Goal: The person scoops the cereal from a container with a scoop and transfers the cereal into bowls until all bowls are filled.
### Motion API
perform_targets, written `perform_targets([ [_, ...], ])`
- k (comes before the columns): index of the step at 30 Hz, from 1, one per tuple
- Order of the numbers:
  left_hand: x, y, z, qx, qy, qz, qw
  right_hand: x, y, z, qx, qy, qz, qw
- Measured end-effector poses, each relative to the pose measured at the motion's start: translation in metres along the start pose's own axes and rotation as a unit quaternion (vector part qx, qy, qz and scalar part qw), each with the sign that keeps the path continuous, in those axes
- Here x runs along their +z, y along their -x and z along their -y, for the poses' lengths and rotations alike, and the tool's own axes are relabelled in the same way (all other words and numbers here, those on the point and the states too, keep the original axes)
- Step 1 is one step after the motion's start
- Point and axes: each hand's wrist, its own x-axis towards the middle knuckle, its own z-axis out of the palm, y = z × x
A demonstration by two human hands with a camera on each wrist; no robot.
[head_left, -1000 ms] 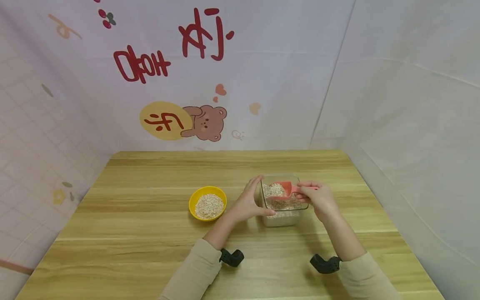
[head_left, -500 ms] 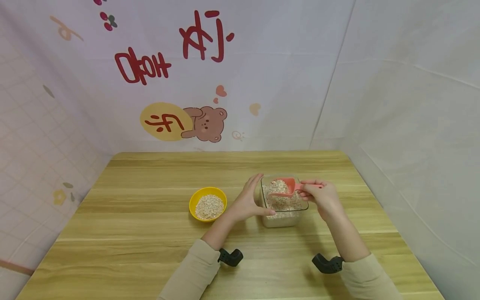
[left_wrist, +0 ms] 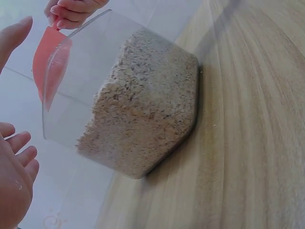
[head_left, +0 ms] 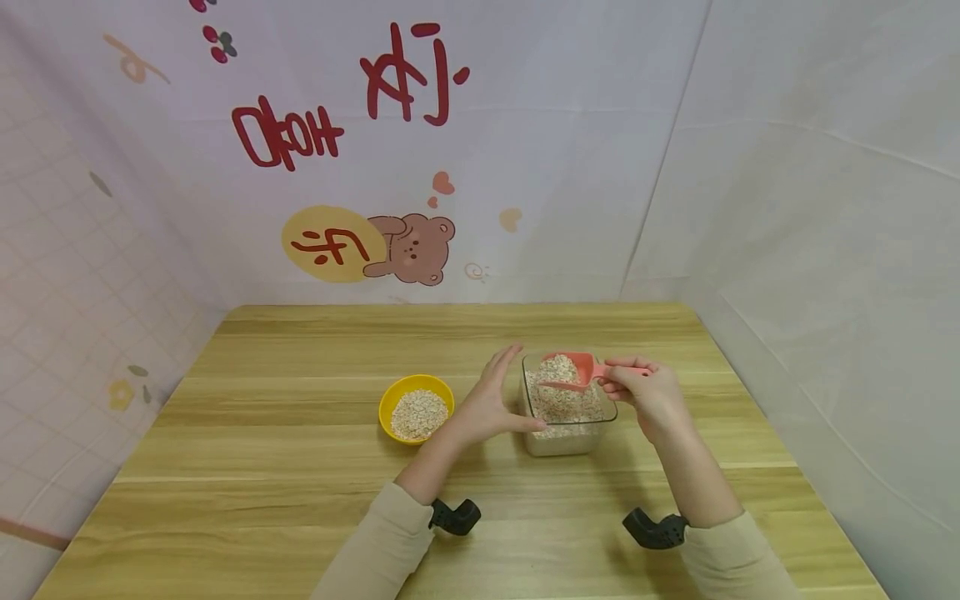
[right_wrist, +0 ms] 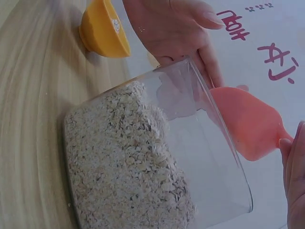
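A clear square-topped container [head_left: 555,446] of rolled oats [left_wrist: 143,100] stands on the table. My right hand [head_left: 654,400] grips the handle of a pink scoop [head_left: 587,372], held level with the container's rim. A heap of oats lies in the scoop. On the container's left is my left hand [head_left: 483,407], its thumb and fingers spread wide. In the left wrist view, that hand [left_wrist: 14,176] looks slightly apart from the container's wall. Farther left sits a yellow bowl [head_left: 387,412] with oats in it, also visible as a tilted bowl [right_wrist: 100,31] in the right wrist view.
The wood-grain table [head_left: 262,433] reaches back to a white printed curtain [head_left: 570,142]. Another white curtain [head_left: 825,250] hangs along the right side. Black wrist mounts [head_left: 654,529] sit at both cuffs.
The scoop of oats has risen and shifted slightly right and away from me with my right hand. My left hand has loosened from the container and moved slightly left.
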Motion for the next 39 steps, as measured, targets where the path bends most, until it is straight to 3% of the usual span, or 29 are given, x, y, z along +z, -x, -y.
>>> perform_targets([
  [13, -0.017, 0.015, 0.001, -0.010, 0.010, -0.032, 0.9994, 0.016, 0.006, 0.003, -0.002, -0.046, -0.018, 0.999],
  [20, -0.032, 0.028, 0.007, -0.018, 0.002, -0.046, 0.9988, 0.026, 0.006, 0.002, -0.004, -0.075, -0.009, 0.997],
  [39, -0.077, 0.064, 0.033, -0.057, -0.023, -0.078, 0.9951, 0.066, 0.004, -0.003, 0.005, -0.074, 0.014, 0.997],
])
